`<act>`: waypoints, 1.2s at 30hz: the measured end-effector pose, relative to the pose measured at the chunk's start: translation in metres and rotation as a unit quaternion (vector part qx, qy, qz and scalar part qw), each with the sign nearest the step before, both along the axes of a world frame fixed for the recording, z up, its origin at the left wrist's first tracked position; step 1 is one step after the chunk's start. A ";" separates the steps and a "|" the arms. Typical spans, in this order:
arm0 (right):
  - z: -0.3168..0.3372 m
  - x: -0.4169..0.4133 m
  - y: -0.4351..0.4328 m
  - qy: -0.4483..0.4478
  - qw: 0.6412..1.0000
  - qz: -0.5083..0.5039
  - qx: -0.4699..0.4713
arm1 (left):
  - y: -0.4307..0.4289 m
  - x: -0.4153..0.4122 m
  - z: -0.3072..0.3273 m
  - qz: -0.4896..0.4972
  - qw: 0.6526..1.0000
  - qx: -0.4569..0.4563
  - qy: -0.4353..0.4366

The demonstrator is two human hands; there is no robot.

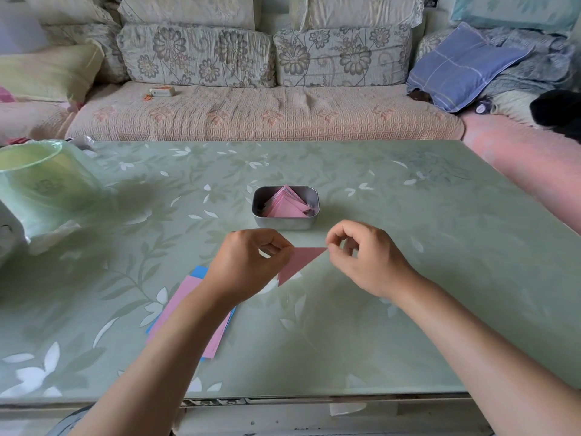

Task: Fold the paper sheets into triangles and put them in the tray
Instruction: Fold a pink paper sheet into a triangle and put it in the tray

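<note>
Behind a green, leaf-patterned worktop point(408, 278) stands a floral sofa point(264, 114), and both hands work near the middle of that worktop. The fingers point(334, 242) of the right hand point(361, 259) are curled, with thumb and forefinger pinched on the right corner of a pink paper triangle point(298, 262). The left hand point(251, 265) has its fingers point(278, 247) curled round the opposite corner, which it hides. The triangle hangs between the two hands, seemingly just off the surface, in front of a metal tray point(284, 224) that already holds a pile of folded pink triangles. Its top edge runs left to right from hand to hand, its free corner points down toward the person, and its longest visible edge slants from the right-hand corner to that tip. Such paper is likely almost weightless, limp and easily creased or torn, so light corner pinches suit it; a flat grip across the fold would keep it closed. Under the left forearm lies a stack of pink and blue sheets point(185, 306), still unfolded.
</note>
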State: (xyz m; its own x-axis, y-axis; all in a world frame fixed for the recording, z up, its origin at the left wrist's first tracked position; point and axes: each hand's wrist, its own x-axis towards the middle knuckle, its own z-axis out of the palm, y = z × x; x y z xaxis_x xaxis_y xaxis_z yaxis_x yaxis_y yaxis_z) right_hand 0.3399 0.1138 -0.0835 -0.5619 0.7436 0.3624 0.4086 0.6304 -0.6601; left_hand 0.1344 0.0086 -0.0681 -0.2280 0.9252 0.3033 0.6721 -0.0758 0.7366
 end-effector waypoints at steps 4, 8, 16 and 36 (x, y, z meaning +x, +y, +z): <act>0.001 -0.008 -0.006 -0.003 1.000 0.025 -0.014 | 0.002 0.003 -0.001 -0.010 1.000 -0.001 -0.009; 0.002 -0.010 -0.006 -0.007 1.000 0.021 -0.011 | 0.000 0.009 -0.003 -0.011 0.999 0.030 0.014; 0.005 -0.012 -0.014 -0.013 0.997 0.054 0.046 | 0.000 0.017 -0.001 -0.023 0.986 0.080 0.143; 0.002 -0.003 -0.004 0.038 0.999 0.007 -0.027 | 0.005 0.011 -0.001 0.014 0.995 0.033 -0.090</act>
